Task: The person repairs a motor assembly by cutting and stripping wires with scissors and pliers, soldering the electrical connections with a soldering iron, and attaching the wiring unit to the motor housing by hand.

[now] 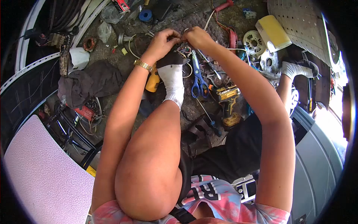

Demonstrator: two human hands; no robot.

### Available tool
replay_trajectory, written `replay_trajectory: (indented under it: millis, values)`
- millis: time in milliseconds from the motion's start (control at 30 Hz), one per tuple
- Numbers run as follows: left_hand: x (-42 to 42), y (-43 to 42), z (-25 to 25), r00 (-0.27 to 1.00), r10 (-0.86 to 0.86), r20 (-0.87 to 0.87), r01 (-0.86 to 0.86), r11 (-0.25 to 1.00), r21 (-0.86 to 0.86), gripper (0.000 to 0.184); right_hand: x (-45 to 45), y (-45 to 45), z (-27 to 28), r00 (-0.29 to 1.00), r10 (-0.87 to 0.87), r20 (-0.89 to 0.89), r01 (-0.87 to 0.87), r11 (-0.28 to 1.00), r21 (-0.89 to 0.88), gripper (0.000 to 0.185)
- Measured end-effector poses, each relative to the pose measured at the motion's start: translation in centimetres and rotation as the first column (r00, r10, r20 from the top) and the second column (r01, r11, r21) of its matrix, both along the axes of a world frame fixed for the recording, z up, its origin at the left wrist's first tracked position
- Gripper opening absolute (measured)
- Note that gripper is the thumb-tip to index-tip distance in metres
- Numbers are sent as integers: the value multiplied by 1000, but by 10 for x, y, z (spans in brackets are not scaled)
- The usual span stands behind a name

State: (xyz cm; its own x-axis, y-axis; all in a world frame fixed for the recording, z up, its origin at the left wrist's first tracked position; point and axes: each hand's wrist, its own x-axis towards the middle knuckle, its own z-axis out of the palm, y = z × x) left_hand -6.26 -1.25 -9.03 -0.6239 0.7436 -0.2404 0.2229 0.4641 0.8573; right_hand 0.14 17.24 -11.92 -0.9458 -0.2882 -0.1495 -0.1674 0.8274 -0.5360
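Working at wires (182, 49), apparently, twelve o'clock: left hand (164, 43) and right hand (197, 37) curled, grip I can't tell; steadiness needed next.

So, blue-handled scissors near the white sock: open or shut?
Shut, apparently: the scissors lie with blades together as one strip, handle loops side by side.

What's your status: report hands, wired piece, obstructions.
Left hand and right hand close together. Small wired piece right by them, grip unclear. Blue scissors lying nearby, seemingly not blocking.
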Motion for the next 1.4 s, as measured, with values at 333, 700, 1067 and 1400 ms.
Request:
replay_trajectory:
  millis: [333, 700, 1067, 1400]
  values:
    - [-11, -5, 1, 972, -100, 214, 116, 991, -65, 16, 51, -24, 21, 831, -488, 267, 553, 675, -488, 25]
    - [7, -16, 4, 986, -5, 167, 36, 983, -179, 15, 73, -54, 11, 757, -621, 203, 613, 569, -548, 18]
    - [5, -24, -12, 988, 48, 144, -27, 989, -144, 16, 64, -41, 17, 794, -595, -128, 486, 747, -454, 25]
    - [11, -16, 4, 999, -14, -48, 9, 994, -113, 17, 31, -25, 40, 915, -125, -383, 156, 987, 49, 16]
